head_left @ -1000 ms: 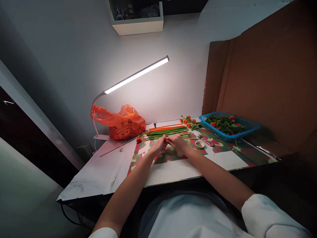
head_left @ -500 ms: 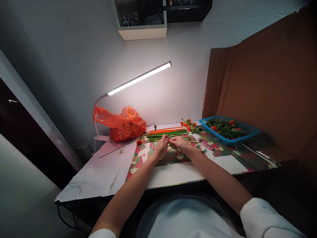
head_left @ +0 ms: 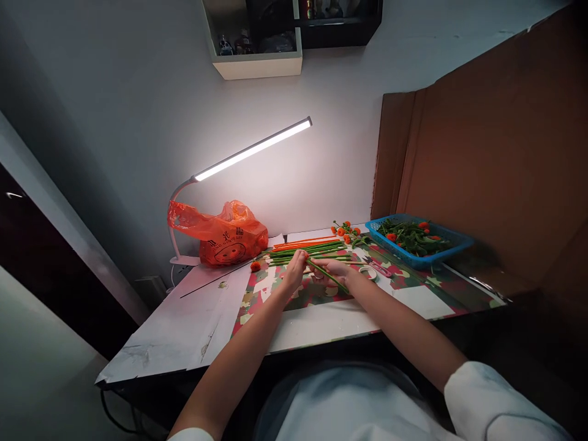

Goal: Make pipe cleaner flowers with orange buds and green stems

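A slim green stem (head_left: 333, 280) slants between my hands above the table, its lower end towards me. My left hand (head_left: 294, 271) is closed in a pinch on its upper end. Closed around its middle, my right hand (head_left: 334, 269) has its fingers beneath and beside the stem. Just behind my hands lies a row of green sticks (head_left: 316, 248), with orange sticks (head_left: 305, 239) at the back. Right of my right hand are a roll of pale tape (head_left: 368, 273) and pink-handled scissors (head_left: 381, 267). One loose orange flower (head_left: 255, 266) lies to the left.
A blue basket (head_left: 429, 261) of leaves and orange flowers stands at the right, before a cardboard sheet (head_left: 482, 184). Orange flower sprigs (head_left: 346, 231) lie at the back. An orange plastic bag (head_left: 234, 239) sits beside a lit lamp (head_left: 252, 150). A thin dark rod (head_left: 215, 280) lies left.
My right hand has turned and opened out a little along the stem, so more of the stem shows. My left hand keeps its pinch. The whole view has shifted slightly.
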`<state>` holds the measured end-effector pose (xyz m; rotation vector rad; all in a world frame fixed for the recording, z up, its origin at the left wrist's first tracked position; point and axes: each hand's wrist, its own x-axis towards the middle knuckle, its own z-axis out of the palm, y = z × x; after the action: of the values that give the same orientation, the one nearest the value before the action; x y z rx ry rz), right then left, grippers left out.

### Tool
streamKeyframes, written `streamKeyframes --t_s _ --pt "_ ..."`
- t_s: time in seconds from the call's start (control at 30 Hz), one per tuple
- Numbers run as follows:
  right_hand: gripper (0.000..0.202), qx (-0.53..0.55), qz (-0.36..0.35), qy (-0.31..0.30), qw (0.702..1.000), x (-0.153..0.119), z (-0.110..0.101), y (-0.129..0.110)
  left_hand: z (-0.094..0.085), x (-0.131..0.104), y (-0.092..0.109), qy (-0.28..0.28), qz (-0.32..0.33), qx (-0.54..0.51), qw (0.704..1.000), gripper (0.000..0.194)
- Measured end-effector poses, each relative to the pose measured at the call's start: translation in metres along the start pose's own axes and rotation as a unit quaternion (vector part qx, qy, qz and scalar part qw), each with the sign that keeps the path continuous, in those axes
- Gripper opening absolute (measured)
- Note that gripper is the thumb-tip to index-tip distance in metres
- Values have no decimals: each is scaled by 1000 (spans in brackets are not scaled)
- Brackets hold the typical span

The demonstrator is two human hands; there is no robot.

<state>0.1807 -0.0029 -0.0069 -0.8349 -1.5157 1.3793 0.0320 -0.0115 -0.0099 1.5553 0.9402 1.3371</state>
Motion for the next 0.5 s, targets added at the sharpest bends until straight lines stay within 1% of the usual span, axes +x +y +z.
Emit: streamKeyframes --t_s 0.03,0.07,0.1,0.13,0.2,0.23,0.27,0.33,0.43,0.5 --pt "36 31 28 -32 999 0 -2 -2 -1 2 -1 7 -44 -59 997 26" --pt "37 58 53 -60 995 -1 -4 -3 -2 4 -2 2 -92 -111 990 28" --pt "38 76 67 -72 992 -1 -6 -5 -3 5 -3 -10 -139 -154 978 30" --pt "36 86 69 -66 992 -2 -6 -6 -5 6 -3 -28 -181 -186 965 30" --pt "27 67 31 -5 997 -3 -4 -7 -8 7 -3 -66 -234 -226 943 28" --pt "23 45 0 30 999 -4 -2 -7 -9 7 -4 -80 -244 -236 937 26" --pt "24 17 -32 55 998 -5 2 -6 -10 7 -4 -87 -244 -241 936 23" --pt "30 -23 -80 65 994 -7 9 -4 -9 8 -6 -91 -230 -233 940 18" --pt "27 -73 -121 72 987 -8 16 -1 -5 8 -8 -84 -208 -198 954 17" --pt "29 -99 -139 110 979 -8 16 2 -4 7 -7 -72 -196 -181 961 18"
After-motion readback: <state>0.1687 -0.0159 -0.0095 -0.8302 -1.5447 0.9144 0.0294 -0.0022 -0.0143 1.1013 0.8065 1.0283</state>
